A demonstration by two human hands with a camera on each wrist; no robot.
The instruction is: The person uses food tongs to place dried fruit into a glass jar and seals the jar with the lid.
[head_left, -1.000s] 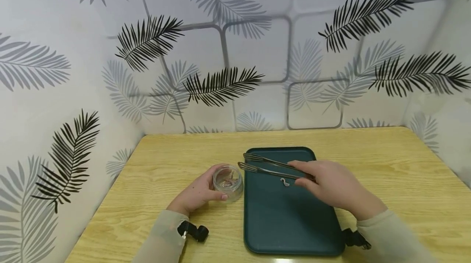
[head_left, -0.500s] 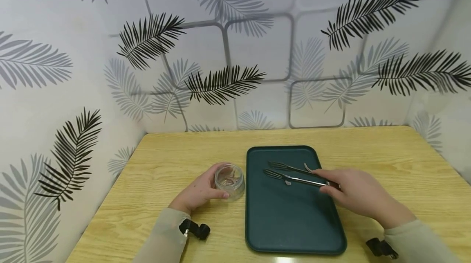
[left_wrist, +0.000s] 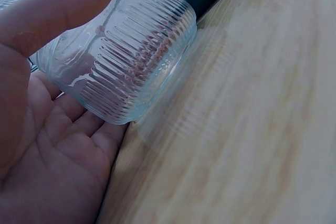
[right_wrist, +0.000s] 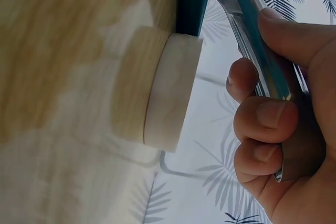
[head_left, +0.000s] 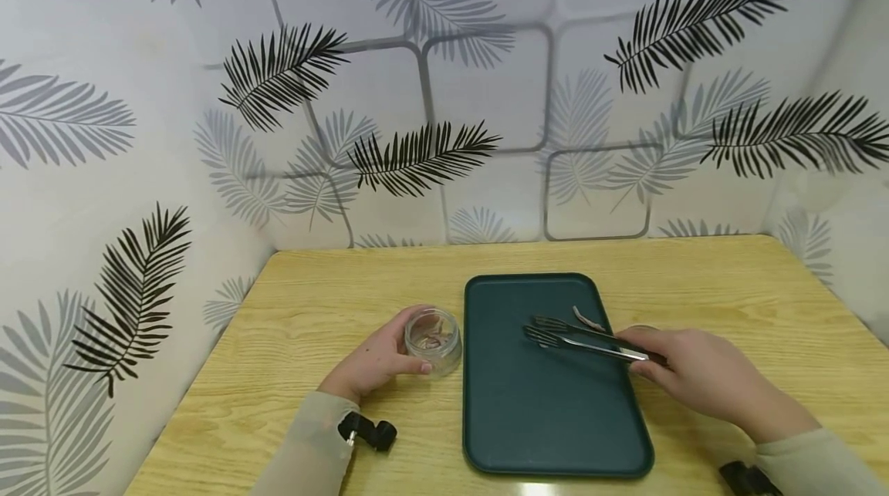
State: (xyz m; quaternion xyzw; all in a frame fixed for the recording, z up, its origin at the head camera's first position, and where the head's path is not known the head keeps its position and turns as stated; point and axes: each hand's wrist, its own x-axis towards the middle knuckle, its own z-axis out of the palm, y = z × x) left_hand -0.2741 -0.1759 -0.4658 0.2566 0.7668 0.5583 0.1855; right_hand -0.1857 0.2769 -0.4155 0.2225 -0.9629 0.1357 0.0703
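My left hand point(head_left: 378, 357) is curled round a ribbed glass jar point(head_left: 444, 353) standing left of the tray. Small pinkish-brown bits lie in the jar's bottom, seen through its wall in the left wrist view. My right hand point(head_left: 701, 369) grips metal tongs point(head_left: 590, 345) with slotted, fork-like ends, pointing left over the dark green tray point(head_left: 549, 419). The two tong ends stand slightly apart. A thin pale curved strip point(head_left: 586, 318) lies on the tray just behind the tongs. Another pale bit is mostly hidden under the tong tips.
A pale, round, short cylinder point(right_wrist: 173, 93) stands on the wooden table point(right_wrist: 68, 145) beside the tray in the right wrist view; the right hand mostly hides it in the head view. Leaf-patterned walls close off the table's back and left side.
My right hand has drawn the tongs rightward and a little toward me, away from the jar's side, uncovering the curved strip. The left hand and jar have stayed in place.
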